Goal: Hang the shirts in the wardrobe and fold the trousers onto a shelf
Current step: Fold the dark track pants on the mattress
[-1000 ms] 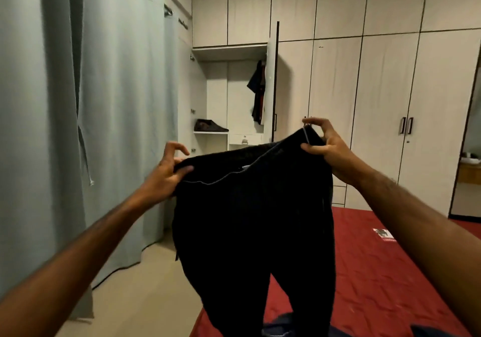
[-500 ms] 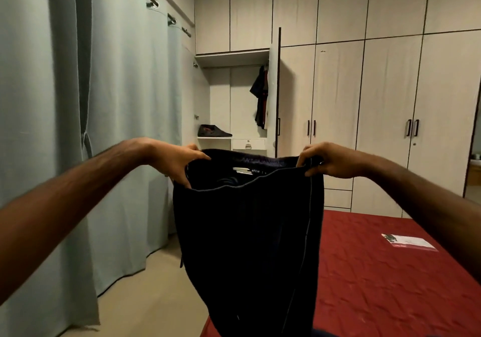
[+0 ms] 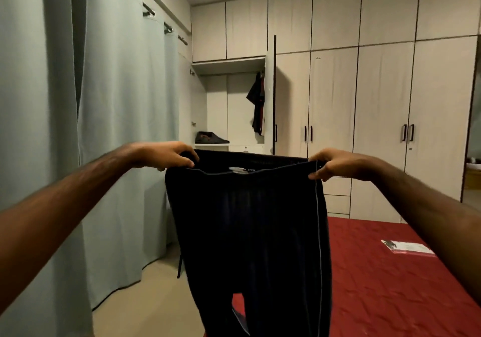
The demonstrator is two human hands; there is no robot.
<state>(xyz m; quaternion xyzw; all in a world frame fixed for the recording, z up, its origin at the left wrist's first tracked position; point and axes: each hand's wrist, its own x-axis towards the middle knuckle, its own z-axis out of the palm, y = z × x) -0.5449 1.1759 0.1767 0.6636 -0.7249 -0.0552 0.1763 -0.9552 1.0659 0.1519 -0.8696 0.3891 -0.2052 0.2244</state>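
One pair of dark trousers (image 3: 247, 232) hangs in mid-air at centre, held up by two hands at the waistband. The left hand (image 3: 166, 155) closes its grip on the left end of the waistband, fingers curled over the top edge; the right hand (image 3: 335, 163) pinches the right end, thumb below and fingers above. The waistband is stretched roughly level between them, a pale label showing inside it. A thin light stripe runs down the right side seam. Both legs hang straight down over the near edge of the bed (image 3: 390, 284), their lower ends out of view.

One wardrobe (image 3: 338, 89) spans the far wall. One door (image 3: 272, 97) stands open, seen edge-on; the other doors in view are closed. The open compartment holds dark shirts (image 3: 257, 105) hanging at its right side; how many cannot be told. Below them one shelf (image 3: 212, 144) carries a dark item (image 3: 210, 138), possibly folded cloth, with bare shelf to its right.

One red-covered bed fills the lower right; one small printed packet (image 3: 407, 247) lies on it, well apart from the trousers. A strip of bare floor (image 3: 145, 297) runs between the bed's left edge and the curtain (image 3: 104, 128) toward the open compartment.
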